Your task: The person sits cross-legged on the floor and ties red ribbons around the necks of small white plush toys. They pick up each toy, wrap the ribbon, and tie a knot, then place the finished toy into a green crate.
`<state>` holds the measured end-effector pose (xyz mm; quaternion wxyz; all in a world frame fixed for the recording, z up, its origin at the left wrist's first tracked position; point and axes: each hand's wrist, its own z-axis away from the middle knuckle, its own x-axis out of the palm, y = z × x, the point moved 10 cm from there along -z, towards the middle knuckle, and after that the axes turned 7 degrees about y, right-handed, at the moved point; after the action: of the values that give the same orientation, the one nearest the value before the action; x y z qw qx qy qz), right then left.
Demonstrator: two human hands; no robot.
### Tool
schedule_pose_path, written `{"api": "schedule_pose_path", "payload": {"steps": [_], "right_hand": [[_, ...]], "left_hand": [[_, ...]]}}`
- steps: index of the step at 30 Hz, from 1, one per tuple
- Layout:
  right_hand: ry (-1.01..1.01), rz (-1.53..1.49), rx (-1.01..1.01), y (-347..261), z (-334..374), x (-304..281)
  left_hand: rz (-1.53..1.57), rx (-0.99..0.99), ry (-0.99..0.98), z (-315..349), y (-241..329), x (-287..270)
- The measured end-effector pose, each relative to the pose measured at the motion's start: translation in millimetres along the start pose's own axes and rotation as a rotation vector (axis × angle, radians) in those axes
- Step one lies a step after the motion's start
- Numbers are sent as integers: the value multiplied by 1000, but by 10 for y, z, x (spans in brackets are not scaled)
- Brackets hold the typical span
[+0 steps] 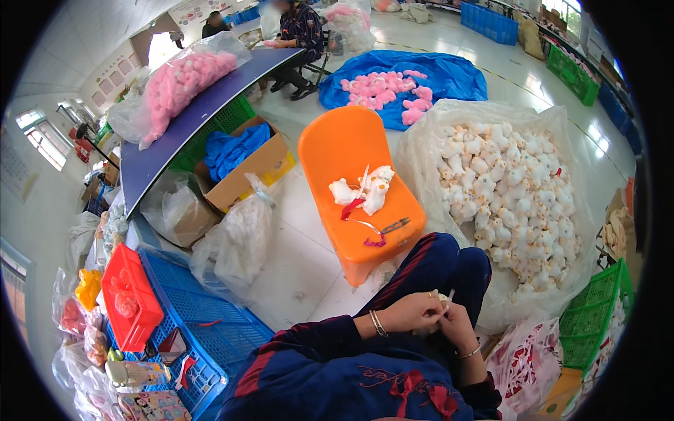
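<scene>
In front of my lap, my left hand (417, 312) and my right hand (457, 327) are close together, fingers pinched. A small whitish piece shows at their fingertips; most of it is hidden, so I cannot tell what it is. Ahead of my knees stands an orange plastic chair (342, 140). On its seat lie a few small white plush toys (375, 196), a red ribbon (350, 209), dark thread snips (395, 225) and a purple-red bit of trim (375, 242). To the right, a big clear plastic bag (421, 147) holds a heap of white plush toys (502, 189).
Blue crates (203, 295) and a red basket (116, 330) stand at my left. Pink plush pieces (379, 85) lie on a blue sheet (460, 74) beyond the chair. A purple-topped table (203, 105) bears a pink-filled bag (186, 84); a person (300, 31) sits behind. A green crate (586, 323) stands right.
</scene>
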<state>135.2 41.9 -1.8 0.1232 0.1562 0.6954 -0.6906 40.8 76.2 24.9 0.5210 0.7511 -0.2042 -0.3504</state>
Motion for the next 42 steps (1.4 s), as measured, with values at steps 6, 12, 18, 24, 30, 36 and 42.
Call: {"api": "schedule_pose_path", "payload": {"steps": [6, 12, 18, 24, 30, 36, 42], "right_hand": [[109, -214, 239, 287, 112, -105], [227, -432, 261, 371, 177, -165], [269, -411, 235, 383, 166, -226], [205, -254, 264, 387, 172, -174], [218, -282, 248, 374, 147, -198], [227, -411, 305, 436, 170, -131], [211, -500, 354, 434, 181, -102]], "left_hand": [[-46, 28, 290, 62, -56, -335], [404, -165, 225, 178, -376, -205], [771, -272, 74, 173, -368, -65], [610, -574, 118, 311, -865, -97], [104, -664, 194, 470, -1051, -732], [-368, -47, 483, 139, 12, -1012], [-223, -162, -30, 122, -80, -6]]}}
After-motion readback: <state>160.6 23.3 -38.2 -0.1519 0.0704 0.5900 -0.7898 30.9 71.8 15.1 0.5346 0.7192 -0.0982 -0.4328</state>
